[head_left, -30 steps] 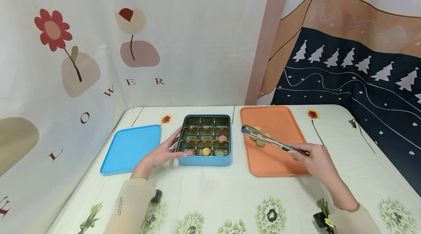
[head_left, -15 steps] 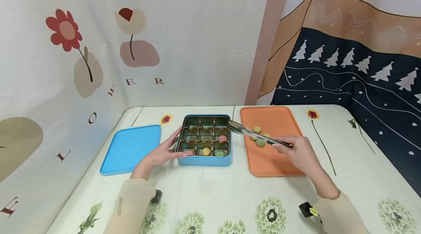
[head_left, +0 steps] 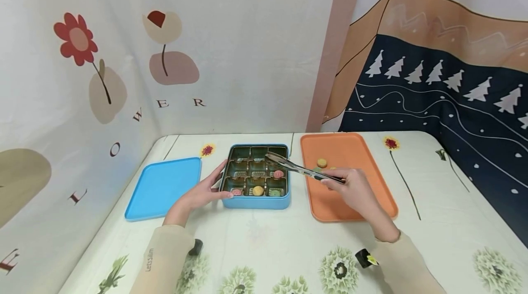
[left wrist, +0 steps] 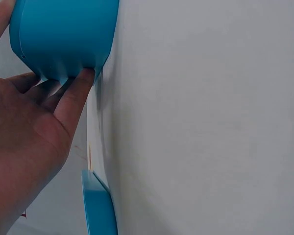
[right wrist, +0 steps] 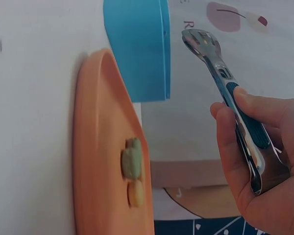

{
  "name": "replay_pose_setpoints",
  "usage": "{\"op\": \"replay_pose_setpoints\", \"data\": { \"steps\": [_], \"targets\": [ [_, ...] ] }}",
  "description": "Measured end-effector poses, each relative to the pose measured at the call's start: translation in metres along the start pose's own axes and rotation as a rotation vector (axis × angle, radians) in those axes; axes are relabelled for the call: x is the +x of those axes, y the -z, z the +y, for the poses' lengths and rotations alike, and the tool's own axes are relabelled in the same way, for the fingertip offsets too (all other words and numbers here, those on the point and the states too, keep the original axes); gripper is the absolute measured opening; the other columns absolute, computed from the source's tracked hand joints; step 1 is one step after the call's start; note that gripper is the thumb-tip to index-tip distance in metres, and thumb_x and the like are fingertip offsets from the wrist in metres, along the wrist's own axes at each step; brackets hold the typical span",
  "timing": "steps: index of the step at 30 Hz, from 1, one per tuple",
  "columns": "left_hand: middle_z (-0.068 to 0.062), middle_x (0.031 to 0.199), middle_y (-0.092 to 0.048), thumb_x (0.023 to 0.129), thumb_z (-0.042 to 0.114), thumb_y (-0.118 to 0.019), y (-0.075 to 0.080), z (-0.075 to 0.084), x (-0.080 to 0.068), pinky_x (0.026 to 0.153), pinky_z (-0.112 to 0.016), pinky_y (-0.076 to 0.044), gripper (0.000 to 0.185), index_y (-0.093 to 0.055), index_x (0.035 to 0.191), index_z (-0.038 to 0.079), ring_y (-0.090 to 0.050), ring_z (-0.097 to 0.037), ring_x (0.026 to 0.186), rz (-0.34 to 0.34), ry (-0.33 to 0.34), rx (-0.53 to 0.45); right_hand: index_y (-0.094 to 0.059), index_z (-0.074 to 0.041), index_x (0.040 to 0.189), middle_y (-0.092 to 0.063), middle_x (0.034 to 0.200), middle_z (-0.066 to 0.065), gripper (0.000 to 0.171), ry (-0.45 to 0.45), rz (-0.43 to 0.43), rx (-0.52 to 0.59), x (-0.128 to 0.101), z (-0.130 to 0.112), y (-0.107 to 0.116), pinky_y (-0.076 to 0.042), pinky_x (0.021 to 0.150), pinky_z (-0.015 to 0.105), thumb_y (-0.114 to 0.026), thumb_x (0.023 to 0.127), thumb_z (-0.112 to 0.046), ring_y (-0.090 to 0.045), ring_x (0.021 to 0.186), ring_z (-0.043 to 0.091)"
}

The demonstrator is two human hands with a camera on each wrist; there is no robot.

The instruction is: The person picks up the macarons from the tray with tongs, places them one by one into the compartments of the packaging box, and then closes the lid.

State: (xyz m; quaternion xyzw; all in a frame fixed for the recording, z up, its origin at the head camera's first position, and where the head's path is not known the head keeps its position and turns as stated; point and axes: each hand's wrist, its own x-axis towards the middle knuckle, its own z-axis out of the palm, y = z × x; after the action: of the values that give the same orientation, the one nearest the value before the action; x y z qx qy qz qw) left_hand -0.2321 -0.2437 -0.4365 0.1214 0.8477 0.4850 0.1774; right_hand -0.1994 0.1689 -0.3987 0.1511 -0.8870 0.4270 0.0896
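Observation:
A blue box (head_left: 256,202) with a dark divided tray (head_left: 239,167) stands mid-table in the head view. Small round macaron-like cookies sit in it: a pink one (head_left: 278,174) in the middle row's right compartment, then pink, yellow (head_left: 258,191) and green (head_left: 274,192) along the front row. My left hand (head_left: 200,193) rests at the box's left side, fairly straight fingers against the wall and thumb by the front corner. My right hand (head_left: 350,188) grips metal tongs (head_left: 299,169), their tips over the back of the box. No cookie shows clearly between the tips.
An orange tray (head_left: 330,209) lies right of the box, several cookies (head_left: 321,163) on it, partly hidden by my right hand. A flat blue lid (head_left: 165,188) lies to the left. Printed cloth (head_left: 247,55) hangs behind the table.
My right hand has carried the tongs leftward from over the orange tray to over the box. My left hand has kept its place at the box's side.

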Motion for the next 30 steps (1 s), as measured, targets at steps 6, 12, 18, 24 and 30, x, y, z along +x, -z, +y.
{"op": "replay_pose_setpoints", "data": {
  "steps": [6, 12, 18, 24, 30],
  "targets": [
    [-0.016, 0.169, 0.004, 0.09, 0.026, -0.075, -0.001, 0.001, 0.0, 0.119, -0.063, -0.026, 0.106, 0.003, 0.162, 0.029, -0.002, -0.045, 0.154, 0.002, 0.0, 0.009, -0.078, -0.004, 0.105, -0.077, 0.082, 0.007, 0.021, 0.001, -0.019, 0.005, 0.004, -0.003, -0.01, -0.053, 0.059, 0.019, -0.076, 0.087, -0.013, -0.069, 0.068, 0.009],
    [-0.016, 0.169, 0.005, 0.091, 0.024, -0.075, -0.001, 0.0, 0.001, 0.119, -0.063, -0.026, 0.105, 0.002, 0.162, 0.027, -0.002, -0.047, 0.153, 0.008, 0.004, 0.014, -0.078, -0.004, 0.106, -0.077, 0.086, 0.009, 0.021, -0.02, -0.044, 0.004, 0.007, -0.004, -0.017, -0.054, 0.061, 0.019, -0.076, 0.087, -0.013, -0.07, 0.069, 0.01],
    [-0.015, 0.169, 0.005, 0.091, 0.025, -0.075, 0.0, 0.0, 0.0, 0.119, -0.062, -0.026, 0.105, 0.002, 0.162, 0.027, -0.003, -0.045, 0.154, 0.013, 0.017, 0.015, -0.079, -0.005, 0.106, -0.078, 0.091, 0.011, 0.02, -0.02, -0.056, 0.002, 0.009, -0.003, -0.022, -0.054, 0.062, 0.019, -0.076, 0.087, -0.013, -0.072, 0.07, 0.011],
    [-0.017, 0.169, 0.004, 0.09, 0.027, -0.075, 0.0, 0.001, 0.0, 0.118, -0.063, -0.027, 0.106, 0.002, 0.162, 0.027, -0.007, -0.046, 0.153, 0.01, 0.017, 0.004, -0.078, -0.003, 0.105, -0.078, 0.09, 0.011, 0.021, 0.001, -0.059, -0.006, 0.011, -0.003, -0.025, -0.054, 0.063, 0.019, -0.076, 0.087, -0.012, -0.072, 0.07, 0.012],
    [-0.016, 0.169, 0.005, 0.09, 0.023, -0.075, 0.0, 0.001, 0.0, 0.117, -0.06, -0.029, 0.106, 0.002, 0.162, 0.025, -0.002, -0.045, 0.154, 0.008, -0.009, -0.01, -0.078, -0.002, 0.105, -0.078, 0.094, 0.013, 0.021, -0.001, -0.059, -0.005, 0.012, -0.004, -0.026, -0.054, 0.063, 0.019, -0.077, 0.086, -0.012, -0.073, 0.071, 0.012]
  ]
}}
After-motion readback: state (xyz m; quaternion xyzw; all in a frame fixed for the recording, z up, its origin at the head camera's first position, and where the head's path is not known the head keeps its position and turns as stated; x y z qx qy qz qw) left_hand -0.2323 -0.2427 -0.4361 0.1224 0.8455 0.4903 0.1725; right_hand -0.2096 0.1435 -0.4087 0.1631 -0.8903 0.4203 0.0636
